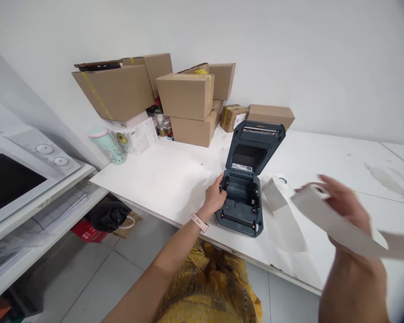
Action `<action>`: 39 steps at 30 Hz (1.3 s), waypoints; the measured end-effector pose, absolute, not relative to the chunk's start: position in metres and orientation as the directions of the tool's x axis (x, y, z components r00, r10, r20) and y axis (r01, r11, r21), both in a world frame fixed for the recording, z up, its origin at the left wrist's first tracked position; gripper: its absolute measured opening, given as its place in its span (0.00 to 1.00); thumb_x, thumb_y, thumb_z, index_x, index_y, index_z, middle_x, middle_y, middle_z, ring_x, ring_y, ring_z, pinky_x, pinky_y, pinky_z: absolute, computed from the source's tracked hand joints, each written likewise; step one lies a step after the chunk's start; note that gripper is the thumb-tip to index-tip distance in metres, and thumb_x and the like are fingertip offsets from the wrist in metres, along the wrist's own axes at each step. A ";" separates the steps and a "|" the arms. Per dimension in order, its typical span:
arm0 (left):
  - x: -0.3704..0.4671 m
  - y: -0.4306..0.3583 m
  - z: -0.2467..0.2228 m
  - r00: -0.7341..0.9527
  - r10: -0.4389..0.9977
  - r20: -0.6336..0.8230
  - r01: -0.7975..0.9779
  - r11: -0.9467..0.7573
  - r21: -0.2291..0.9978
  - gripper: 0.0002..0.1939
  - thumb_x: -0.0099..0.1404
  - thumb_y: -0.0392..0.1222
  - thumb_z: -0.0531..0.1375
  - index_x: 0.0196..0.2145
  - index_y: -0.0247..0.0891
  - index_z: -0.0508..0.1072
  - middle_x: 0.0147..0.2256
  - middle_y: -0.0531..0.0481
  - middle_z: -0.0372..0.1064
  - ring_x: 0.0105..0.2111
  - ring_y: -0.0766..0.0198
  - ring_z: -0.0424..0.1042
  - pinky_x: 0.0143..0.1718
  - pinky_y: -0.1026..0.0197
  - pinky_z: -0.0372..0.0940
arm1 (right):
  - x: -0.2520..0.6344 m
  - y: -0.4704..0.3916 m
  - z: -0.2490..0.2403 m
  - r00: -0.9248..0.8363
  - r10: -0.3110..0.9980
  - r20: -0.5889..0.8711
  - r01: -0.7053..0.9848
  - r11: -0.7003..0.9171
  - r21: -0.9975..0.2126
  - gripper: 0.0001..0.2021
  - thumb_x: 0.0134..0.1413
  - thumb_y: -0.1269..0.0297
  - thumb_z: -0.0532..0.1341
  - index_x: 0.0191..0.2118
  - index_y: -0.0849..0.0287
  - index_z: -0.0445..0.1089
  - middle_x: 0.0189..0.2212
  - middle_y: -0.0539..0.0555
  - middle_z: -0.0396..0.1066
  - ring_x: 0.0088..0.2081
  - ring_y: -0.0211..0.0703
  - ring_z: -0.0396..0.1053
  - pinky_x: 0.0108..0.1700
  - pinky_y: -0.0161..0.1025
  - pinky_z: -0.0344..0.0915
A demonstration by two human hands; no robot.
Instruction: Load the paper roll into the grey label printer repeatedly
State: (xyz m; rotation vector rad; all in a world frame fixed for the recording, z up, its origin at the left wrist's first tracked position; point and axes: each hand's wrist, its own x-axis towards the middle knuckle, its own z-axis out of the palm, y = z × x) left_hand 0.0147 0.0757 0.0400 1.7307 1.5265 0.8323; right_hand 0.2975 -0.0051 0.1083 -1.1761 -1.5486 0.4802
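A dark grey label printer (237,213) stands on the white table with its lid (256,146) raised, and the bay inside shows no roll. My left hand (216,196) is closed on the printer's left edge, fingertips reaching over the rim. To the right, my right hand (352,208), smeared by motion, holds up a white label roll (314,195) whose loose strip trails off rightward. Between printer and right hand, a second paper roll (278,183) lies on the table, its strip (286,224) unwound towards the front edge.
Cardboard boxes (188,96) are stacked along the wall, with a mint-green tumbler (108,147) at the left end. A microwave (27,166) sits on a shelf to the left. Torn clear backing (390,179) lies far right on the table (175,179).
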 end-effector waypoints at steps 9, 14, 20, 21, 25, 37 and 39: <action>0.016 0.076 0.041 0.098 0.995 0.027 0.510 -0.073 0.857 0.36 0.61 0.30 0.54 0.66 0.44 0.62 0.58 0.49 0.73 0.58 0.55 0.72 0.60 0.53 0.64 | 0.330 -0.053 -0.025 0.610 0.757 0.236 0.368 -0.007 -0.930 0.34 0.50 0.39 0.64 0.63 0.40 0.64 0.53 0.60 0.70 0.51 0.65 0.73 0.53 0.66 0.70; 0.016 0.077 0.038 0.093 0.995 0.043 0.502 -0.084 0.861 0.35 0.60 0.29 0.54 0.65 0.41 0.64 0.59 0.46 0.71 0.58 0.53 0.72 0.61 0.51 0.64 | 0.318 -0.041 -0.047 0.549 0.802 0.235 0.435 -0.034 -0.900 0.37 0.52 0.44 0.65 0.66 0.51 0.62 0.52 0.61 0.69 0.45 0.52 0.74 0.53 0.56 0.71; 0.015 0.080 0.030 0.114 0.991 0.073 0.436 -0.116 0.892 0.34 0.61 0.30 0.54 0.65 0.42 0.64 0.59 0.47 0.71 0.58 0.54 0.72 0.60 0.51 0.65 | 0.310 -0.019 -0.049 0.427 0.875 0.227 0.415 0.033 -0.909 0.35 0.53 0.48 0.67 0.65 0.52 0.63 0.52 0.58 0.69 0.44 0.47 0.74 0.52 0.49 0.71; 0.015 0.081 0.030 0.111 0.991 0.073 0.433 -0.115 0.894 0.34 0.61 0.29 0.54 0.65 0.42 0.64 0.59 0.47 0.72 0.58 0.54 0.72 0.60 0.52 0.65 | 0.308 -0.019 -0.048 0.422 0.877 0.228 0.395 0.048 -0.917 0.35 0.52 0.49 0.68 0.65 0.52 0.63 0.52 0.57 0.69 0.44 0.47 0.74 0.52 0.48 0.71; 0.016 0.080 0.031 0.101 0.993 0.067 0.430 -0.104 0.897 0.34 0.60 0.29 0.55 0.65 0.42 0.65 0.59 0.46 0.72 0.57 0.53 0.72 0.60 0.52 0.66 | 0.307 -0.029 -0.039 0.412 0.896 0.168 0.162 0.110 -0.981 0.38 0.49 0.55 0.71 0.66 0.45 0.60 0.58 0.56 0.68 0.55 0.48 0.71 0.58 0.48 0.68; 0.016 0.077 0.039 0.090 0.995 0.040 0.491 -0.079 0.868 0.34 0.61 0.31 0.54 0.65 0.43 0.65 0.57 0.47 0.73 0.56 0.53 0.73 0.59 0.51 0.66 | 0.369 0.059 -0.003 0.292 0.955 -0.043 0.127 -0.083 -0.988 0.42 0.36 0.60 0.74 0.62 0.46 0.63 0.66 0.57 0.61 0.68 0.55 0.58 0.66 0.55 0.61; 0.016 0.077 0.038 0.082 0.996 0.035 0.486 -0.071 0.871 0.34 0.61 0.31 0.55 0.64 0.44 0.66 0.57 0.49 0.73 0.56 0.54 0.73 0.59 0.52 0.66 | 0.368 0.082 0.005 0.118 0.992 -0.047 0.220 -0.073 -0.973 0.45 0.35 0.58 0.74 0.64 0.48 0.61 0.66 0.59 0.63 0.66 0.57 0.61 0.62 0.55 0.65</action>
